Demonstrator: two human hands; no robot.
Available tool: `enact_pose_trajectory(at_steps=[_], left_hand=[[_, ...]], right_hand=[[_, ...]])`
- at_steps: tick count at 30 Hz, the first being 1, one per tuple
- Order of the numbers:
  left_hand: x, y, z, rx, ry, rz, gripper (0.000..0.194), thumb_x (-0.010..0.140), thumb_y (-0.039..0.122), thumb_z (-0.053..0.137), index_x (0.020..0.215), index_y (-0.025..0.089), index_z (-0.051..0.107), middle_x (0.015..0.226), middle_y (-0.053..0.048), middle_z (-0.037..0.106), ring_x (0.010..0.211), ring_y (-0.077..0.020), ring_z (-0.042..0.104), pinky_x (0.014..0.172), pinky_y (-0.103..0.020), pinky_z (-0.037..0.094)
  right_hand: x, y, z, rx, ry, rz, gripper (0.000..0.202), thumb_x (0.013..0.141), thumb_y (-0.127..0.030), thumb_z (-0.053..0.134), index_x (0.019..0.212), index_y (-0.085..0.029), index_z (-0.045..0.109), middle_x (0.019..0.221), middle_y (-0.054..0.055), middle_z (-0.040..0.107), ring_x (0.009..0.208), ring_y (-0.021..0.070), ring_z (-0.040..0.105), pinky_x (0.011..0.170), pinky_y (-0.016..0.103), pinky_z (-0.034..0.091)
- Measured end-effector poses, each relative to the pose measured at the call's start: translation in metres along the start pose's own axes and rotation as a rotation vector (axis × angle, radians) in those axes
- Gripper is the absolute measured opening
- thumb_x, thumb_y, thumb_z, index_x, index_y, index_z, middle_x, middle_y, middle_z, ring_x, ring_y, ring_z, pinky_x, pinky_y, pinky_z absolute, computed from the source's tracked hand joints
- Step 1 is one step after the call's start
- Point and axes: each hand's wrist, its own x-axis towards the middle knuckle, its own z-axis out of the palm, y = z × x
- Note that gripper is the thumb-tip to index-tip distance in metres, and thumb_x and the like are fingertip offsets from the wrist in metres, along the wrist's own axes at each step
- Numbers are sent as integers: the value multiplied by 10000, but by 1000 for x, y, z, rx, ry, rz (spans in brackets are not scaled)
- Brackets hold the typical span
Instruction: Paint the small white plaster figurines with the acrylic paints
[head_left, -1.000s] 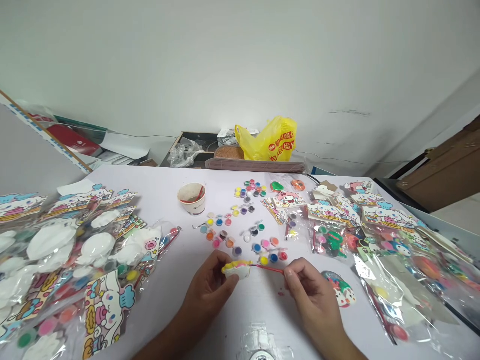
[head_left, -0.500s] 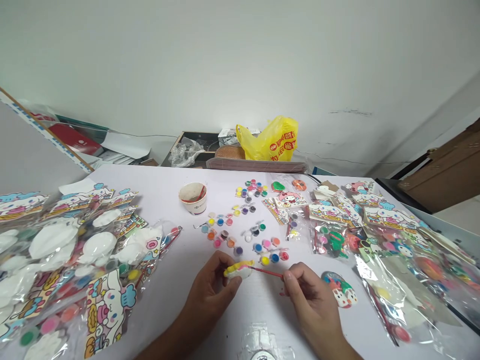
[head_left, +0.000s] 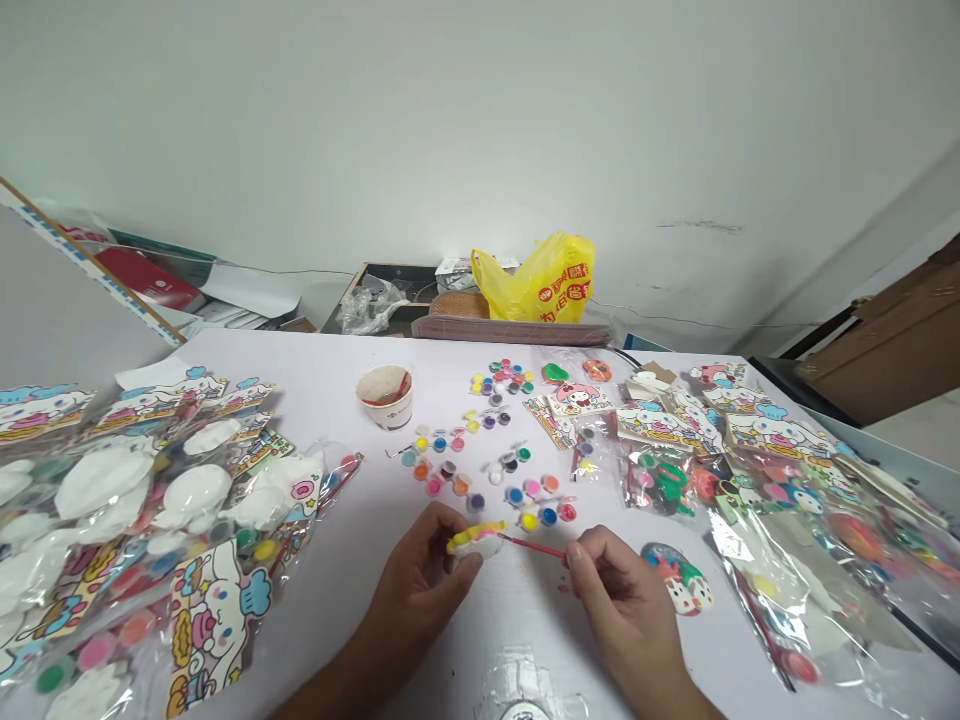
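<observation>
Between the thumb and fingers of my left hand (head_left: 424, 580) is a small white plaster figure (head_left: 484, 546), with yellow paint along its upper edge and a pink band below that. My right hand (head_left: 619, 590) pinches a red paintbrush (head_left: 536, 547) near the end of its handle. The brush tip points left and meets the right side of the figure at the pink band. Just beyond my hands stand small open paint pots, among them a yellow one (head_left: 529, 521) and a blue one (head_left: 549, 516). A painted plaster piece (head_left: 679, 580) lies right of my right hand.
A paper cup (head_left: 385, 397) with a red brush in it stands behind the paint pots. Clear bags of white plaster pieces (head_left: 199, 495) cover the left side. More packets (head_left: 671, 485) lie on the right. A yellow plastic bag (head_left: 536, 280) sits beyond the table's back edge.
The brush tip has shifted very slightly at the figure's right side. Both hands keep nearly the same place and hold the same things.
</observation>
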Motion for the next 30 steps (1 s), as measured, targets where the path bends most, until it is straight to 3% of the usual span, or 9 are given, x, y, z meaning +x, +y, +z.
enact_pose_trajectory(at_steps=[6, 11, 16, 21, 25, 30], left_hand=[[0, -2, -1, 13, 12, 12, 196, 834, 368, 653, 856, 203, 551, 787, 2, 505, 738, -165, 447, 670, -257, 390], [0, -1, -1, 14, 10, 21, 185, 835, 358, 649, 857, 203, 551, 781, 2, 511, 746, -169, 453, 680, -259, 392], [-1, -1, -1, 34, -2, 27, 166, 847, 351, 631, 860, 207, 549, 783, 7, 497, 744, -167, 443, 684, -259, 385], [-1, 0, -1, 31, 2, 26, 187, 840, 373, 641, 850, 206, 557, 775, 5, 498, 729, -166, 442, 666, -255, 384], [0, -1, -1, 32, 2, 32, 181, 842, 368, 644, 854, 208, 559, 781, 6, 495, 735, -166, 441, 669, -254, 385], [0, -2, -1, 31, -13, 38, 161, 855, 352, 630, 860, 210, 555, 780, 8, 496, 728, -162, 436, 666, -252, 379]], right_hand=[[1, -2, -4, 1, -7, 6, 415, 944, -475, 497, 634, -201, 459, 558, -26, 409, 520, 130, 373, 508, 258, 279], [3, 0, -4, -19, -102, 1, 402, 950, -463, 485, 648, -196, 478, 562, -24, 418, 521, 133, 387, 509, 254, 292], [2, -1, -2, -4, -14, 31, 422, 932, -491, 498, 629, -202, 447, 551, -26, 409, 512, 131, 369, 504, 256, 265], [4, -1, -6, -13, -90, 33, 431, 928, -490, 503, 616, -203, 429, 539, -30, 397, 503, 129, 377, 491, 242, 290], [5, -2, -6, 11, -36, 10, 429, 932, -474, 500, 609, -200, 440, 530, -32, 394, 492, 123, 369, 486, 238, 294], [4, -1, -4, 16, -88, 23, 397, 941, -447, 499, 635, -196, 465, 537, -25, 426, 503, 126, 381, 493, 242, 300]])
